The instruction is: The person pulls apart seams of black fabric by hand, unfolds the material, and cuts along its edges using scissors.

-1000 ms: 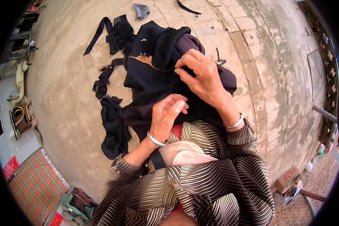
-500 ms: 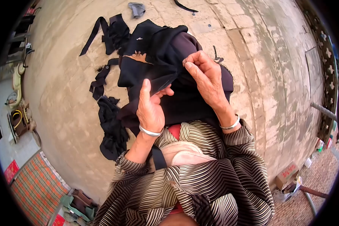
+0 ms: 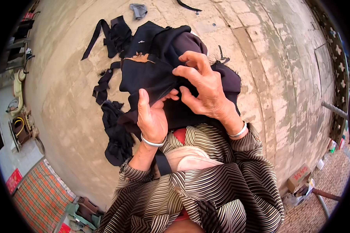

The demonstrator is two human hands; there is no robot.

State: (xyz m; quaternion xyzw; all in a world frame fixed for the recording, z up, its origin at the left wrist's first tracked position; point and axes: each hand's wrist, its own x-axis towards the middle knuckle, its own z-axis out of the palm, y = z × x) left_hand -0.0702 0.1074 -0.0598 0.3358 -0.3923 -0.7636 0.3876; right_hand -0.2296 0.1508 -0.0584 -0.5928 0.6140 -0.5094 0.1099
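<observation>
Lowered toward the left hand (image 3: 153, 121), the right hand (image 3: 207, 90) has its thumb and fingers apart over the black cloth (image 3: 146, 76) before the person; the left's thumb stands clear, its fingers by the cloth's edge.

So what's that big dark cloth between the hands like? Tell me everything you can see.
The dark cloth looks like soft woven fabric, black with purplish-brown areas. It lies rumpled in loose folds across the paved ground and up to the person's front. An orange-tan area with a ragged edge shows on it, plus a small pale fleck. The left hand has its fingers at a fold; the right hand curls over it, contact unclear.
</observation>
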